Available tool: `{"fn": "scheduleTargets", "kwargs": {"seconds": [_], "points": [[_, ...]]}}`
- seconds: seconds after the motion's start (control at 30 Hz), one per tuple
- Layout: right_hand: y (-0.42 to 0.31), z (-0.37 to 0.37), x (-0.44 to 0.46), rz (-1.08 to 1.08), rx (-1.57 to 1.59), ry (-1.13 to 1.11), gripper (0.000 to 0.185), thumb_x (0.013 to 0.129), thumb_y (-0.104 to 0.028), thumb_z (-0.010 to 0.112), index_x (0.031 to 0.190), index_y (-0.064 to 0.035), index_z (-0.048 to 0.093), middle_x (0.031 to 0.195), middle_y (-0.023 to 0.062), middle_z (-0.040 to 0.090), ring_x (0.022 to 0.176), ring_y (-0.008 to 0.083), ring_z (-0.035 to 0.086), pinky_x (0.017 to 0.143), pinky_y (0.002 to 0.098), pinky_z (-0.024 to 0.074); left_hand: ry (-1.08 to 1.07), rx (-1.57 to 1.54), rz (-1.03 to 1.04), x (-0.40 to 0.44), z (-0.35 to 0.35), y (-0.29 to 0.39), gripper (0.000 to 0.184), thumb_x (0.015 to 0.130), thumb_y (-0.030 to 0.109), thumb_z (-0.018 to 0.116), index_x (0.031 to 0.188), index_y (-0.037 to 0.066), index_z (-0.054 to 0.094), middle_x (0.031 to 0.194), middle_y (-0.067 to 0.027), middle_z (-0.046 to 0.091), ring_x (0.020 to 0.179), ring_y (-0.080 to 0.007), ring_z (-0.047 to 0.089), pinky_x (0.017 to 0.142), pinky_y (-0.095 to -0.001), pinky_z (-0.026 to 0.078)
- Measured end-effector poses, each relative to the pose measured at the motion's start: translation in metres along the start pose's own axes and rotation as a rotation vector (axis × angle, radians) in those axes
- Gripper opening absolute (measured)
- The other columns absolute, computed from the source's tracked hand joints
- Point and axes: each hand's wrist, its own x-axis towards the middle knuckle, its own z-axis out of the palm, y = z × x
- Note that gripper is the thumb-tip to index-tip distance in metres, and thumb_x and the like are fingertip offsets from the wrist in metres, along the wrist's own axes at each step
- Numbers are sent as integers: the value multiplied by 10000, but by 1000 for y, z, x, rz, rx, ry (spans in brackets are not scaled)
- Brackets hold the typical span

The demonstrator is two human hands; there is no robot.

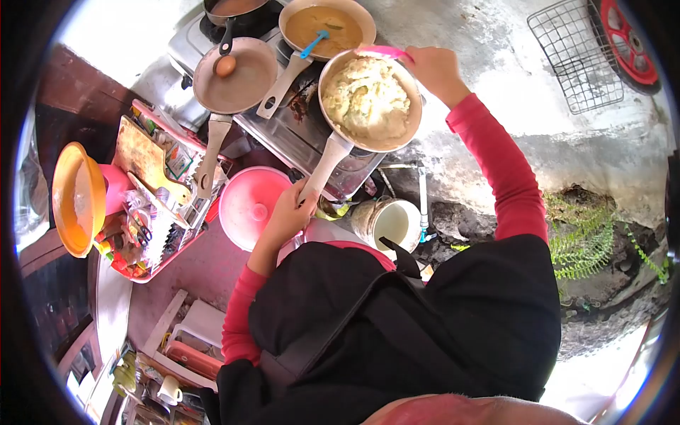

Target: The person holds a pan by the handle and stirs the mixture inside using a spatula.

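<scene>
My left hand point(287, 216) is closed round the pale handle of a frying pan point(331, 151). The pan holds a heap of lumpy, pale yellow mash-like food point(368, 99). At the pan's far right edge, my right hand point(433, 69) grips a pink spatula point(384, 52), whose blade lies over the rim; its exact contact with the food is hard to make out. Just beyond sits a second pan point(363, 18) of orange-brown sauce with a blue spoon point(315, 44) in it. To the left, another pan point(248, 78) carries a brown egg point(225, 66).
Beneath the pans is a metal stove point(283, 134). A pink basin point(244, 202) and a white bucket point(389, 223) stand near my body. At left are a cutting board point(142, 152), an orange bowl point(73, 212) and a crowded utensil tray. A concrete wall point(489, 71) rises on the right.
</scene>
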Motion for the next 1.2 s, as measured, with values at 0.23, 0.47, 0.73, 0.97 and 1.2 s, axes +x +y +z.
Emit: {"fn": "scheduleTargets", "kwargs": {"seconds": [0.23,0.47,0.73,0.97,1.2], "points": [[4,51,49,-307,233,-288,323,902,-356,476,771,-117,648,688,74,642,644,295,627,608,428,490,35,40,-45,0,0,6,340,931,170,494,1212,-17,528,660,21,501,526,-50,449,478,-215,361],[1,12,14,-626,166,-200,259,911,-343,519,754,-154,603,594,78,579,545,292,588,510,411,459,39,24,-84,3,1,-1,324,927,159,485,1202,-7,530,661,21,508,513,-42,448,454,-208,355],[20,-7,-95,-491,123,-248,204,942,-331,480,872,-178,596,521,49,513,472,253,539,509,395,410,24,5,-80,3,2,-1,304,941,179,479,1179,-2,537,661,21,503,496,-41,436,444,-207,349],[17,-57,-114,-265,66,-195,208,927,-332,504,866,-172,622,506,37,516,456,250,530,487,357,391,-1,-23,-62,2,0,-2,269,955,203,473,1130,7,533,640,26,475,486,-45,428,440,-207,345],[7,-59,-90,101,258,-469,341,853,-419,541,763,-127,693,669,95,638,643,277,636,616,401,495,-69,-84,12,6,-3,-13,233,954,210,471,1069,17,531,630,21,469,471,-52,422,434,-214,345]]}}
